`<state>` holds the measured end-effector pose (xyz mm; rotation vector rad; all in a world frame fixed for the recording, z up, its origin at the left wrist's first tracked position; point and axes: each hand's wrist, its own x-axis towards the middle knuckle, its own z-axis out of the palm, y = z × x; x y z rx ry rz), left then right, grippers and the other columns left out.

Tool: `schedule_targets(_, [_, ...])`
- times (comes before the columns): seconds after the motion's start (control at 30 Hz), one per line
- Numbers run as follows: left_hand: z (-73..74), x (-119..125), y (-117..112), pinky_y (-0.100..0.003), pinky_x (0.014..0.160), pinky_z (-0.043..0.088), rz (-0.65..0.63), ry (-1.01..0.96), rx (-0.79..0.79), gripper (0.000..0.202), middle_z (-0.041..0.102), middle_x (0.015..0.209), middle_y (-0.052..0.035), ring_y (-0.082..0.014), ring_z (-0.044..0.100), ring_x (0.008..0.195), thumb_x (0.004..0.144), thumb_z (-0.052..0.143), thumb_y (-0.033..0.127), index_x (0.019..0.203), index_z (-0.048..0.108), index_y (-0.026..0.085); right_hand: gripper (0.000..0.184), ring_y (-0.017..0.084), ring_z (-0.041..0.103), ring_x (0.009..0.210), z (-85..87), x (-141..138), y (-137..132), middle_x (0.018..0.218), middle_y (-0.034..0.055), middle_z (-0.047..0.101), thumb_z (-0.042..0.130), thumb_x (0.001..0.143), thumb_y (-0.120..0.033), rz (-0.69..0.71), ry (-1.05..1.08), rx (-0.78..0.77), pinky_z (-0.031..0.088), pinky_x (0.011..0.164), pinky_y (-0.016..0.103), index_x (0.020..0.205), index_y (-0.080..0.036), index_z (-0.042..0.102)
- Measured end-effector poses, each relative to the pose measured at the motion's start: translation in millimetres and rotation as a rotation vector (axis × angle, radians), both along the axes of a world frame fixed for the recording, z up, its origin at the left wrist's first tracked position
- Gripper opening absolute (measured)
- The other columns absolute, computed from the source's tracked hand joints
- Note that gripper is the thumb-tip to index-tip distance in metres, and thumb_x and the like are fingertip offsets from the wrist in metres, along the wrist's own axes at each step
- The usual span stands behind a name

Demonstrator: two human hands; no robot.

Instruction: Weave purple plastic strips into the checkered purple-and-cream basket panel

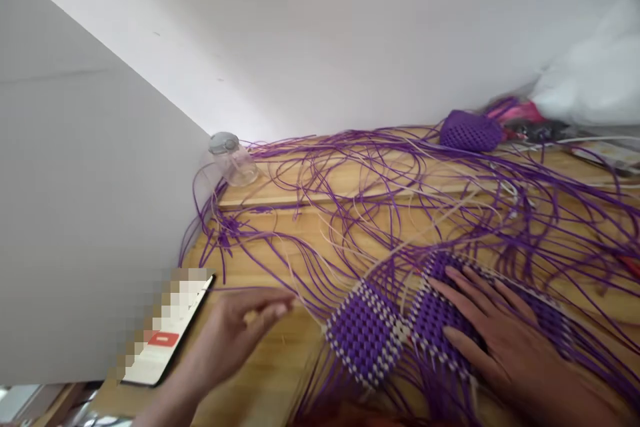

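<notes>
A flat woven piece (367, 333) of purple and white plastic strips lies on the wooden table (260, 373), with several long loose purple strands (380, 200) fanning out from it. My right hand (500, 340) lies flat on the right part of the weave, fingers spread and stretched out. My left hand (240, 333) hovers just left of the weave, its fingers pinched together at the end of a pale strand (300, 303); what it holds is too thin to be sure of.
A phone (167, 333) with a lit screen lies at the table's left edge by a grey wall. A clear jar (233, 160) lies at the back. A small purple woven pouch (470, 130), pink items and a white bag (595, 80) sit at back right.
</notes>
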<state>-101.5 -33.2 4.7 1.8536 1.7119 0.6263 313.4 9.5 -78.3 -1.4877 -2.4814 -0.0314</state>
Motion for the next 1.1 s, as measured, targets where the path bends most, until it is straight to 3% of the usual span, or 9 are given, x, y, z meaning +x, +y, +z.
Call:
schedule_targets(0.1, [-16.4, 20, -80, -0.027, 0.069, 0.060, -0.035, -0.038, 0.103, 0.025, 0.074, 0.095, 0.0004, -0.0197, 0.070, 0.084, 0.081, 0.060, 0.035, 0.105, 0.067, 0.036, 0.060, 0.027, 0.029, 0.137, 13.6, -9, -4, 0.150, 0.0000, 0.030, 0.039, 0.087, -0.056, -0.008, -0.095, -0.032, 0.019, 0.110, 0.052, 0.143, -0.034, 0.033])
schedule_targets(0.17, [-29.5, 31, -109, -0.029, 0.075, 0.060, 0.002, 0.028, 0.159, 0.045, 0.069, 0.111, -0.0015, -0.0216, 0.067, 0.097, 0.078, 0.064, 0.038, 0.122, 0.056, 0.038, 0.058, 0.025, 0.027, 0.138, 18.7, -14, -6, 0.150, 0.0009, 0.029, 0.036, 0.089, -0.054, -0.023, -0.098, -0.029, 0.017, 0.111, 0.050, 0.143, -0.033, 0.033])
schedule_targets(0.23, [-41.6, 43, -121, -0.033, 0.086, 0.057, -0.033, 0.089, 0.171, 0.065, 0.061, 0.127, -0.0061, -0.0242, 0.061, 0.111, 0.079, 0.063, 0.044, 0.138, 0.039, 0.034, 0.057, 0.025, 0.026, 0.138, 21.8, -17, -8, 0.150, 0.0020, 0.030, 0.034, 0.091, -0.053, -0.031, -0.086, -0.033, 0.016, 0.111, 0.049, 0.143, -0.032, 0.032])
schedule_targets(0.37, [-56.6, 72, -113, -0.047, 0.104, 0.042, -0.074, 0.301, 0.295, 0.091, 0.025, 0.153, -0.0153, -0.0331, 0.030, 0.137, 0.077, 0.061, 0.053, 0.149, 0.014, 0.025, 0.059, 0.027, 0.024, 0.139, 25.0, -17, -10, 0.150, 0.0052, 0.030, 0.032, 0.092, -0.055, -0.018, -0.079, -0.070, 0.015, 0.111, 0.050, 0.145, -0.032, 0.028])
schedule_targets(0.43, [-60.8, 86, -103, -0.052, 0.107, 0.035, -0.128, 0.441, 0.329, 0.090, 0.011, 0.156, -0.0149, -0.0360, 0.015, 0.142, 0.078, 0.058, 0.055, 0.149, 0.013, 0.024, 0.067, 0.030, 0.023, 0.139, 26.2, -16, -10, 0.150, 0.0084, 0.029, 0.033, 0.088, -0.063, -0.003, -0.086, -0.091, 0.015, 0.110, 0.052, 0.146, -0.030, 0.026])
schedule_targets(0.57, [-68.0, 94, -86, -0.052, 0.109, 0.029, -0.273, 0.671, 0.342, 0.077, 0.019, 0.155, -0.0088, -0.0327, 0.017, 0.142, 0.083, 0.045, 0.060, 0.148, 0.017, 0.030, 0.088, 0.034, 0.021, 0.139, 26.7, -15, -12, 0.151, 0.0137, 0.026, 0.036, 0.077, -0.078, 0.022, -0.095, -0.093, 0.014, 0.109, 0.055, 0.147, -0.027, 0.023])
schedule_targets(0.73, [-63.5, 79, -72, -0.049, 0.110, 0.028, -0.419, 0.745, 0.312, 0.076, 0.020, 0.155, -0.0053, -0.0300, 0.020, 0.142, 0.083, 0.039, 0.064, 0.148, 0.014, 0.032, 0.091, 0.036, 0.018, 0.139, 23.6, -16, -8, 0.152, 0.0128, 0.021, 0.034, 0.076, -0.080, 0.045, -0.097, -0.057, 0.011, 0.109, 0.056, 0.148, -0.027, 0.021])
schedule_targets(0.93, [-48.1, 78, -60, -0.053, 0.108, 0.030, -0.378, 0.746, 0.256, 0.065, 0.020, 0.155, -0.0005, -0.0273, 0.023, 0.141, 0.089, 0.038, 0.054, 0.146, 0.011, 0.038, 0.093, 0.038, 0.018, 0.138, 22.6, -19, 1, 0.152, 0.0148, 0.022, 0.034, 0.075, -0.081, 0.051, -0.106, -0.067, 0.011, 0.108, 0.058, 0.148, -0.025, 0.021])
schedule_targets(1.1, [-57.4, 66, -65, -0.049, 0.107, 0.034, -0.453, 0.787, 0.317, 0.059, 0.025, 0.154, -0.0015, -0.0262, 0.026, 0.140, 0.092, 0.040, 0.039, 0.146, 0.016, 0.037, 0.085, 0.037, 0.014, 0.140, 26.0, -17, -11, 0.154, 0.0093, 0.019, 0.038, 0.079, -0.074, 0.157, -0.105, -0.077, 0.013, 0.109, 0.056, 0.148, -0.028, 0.021])
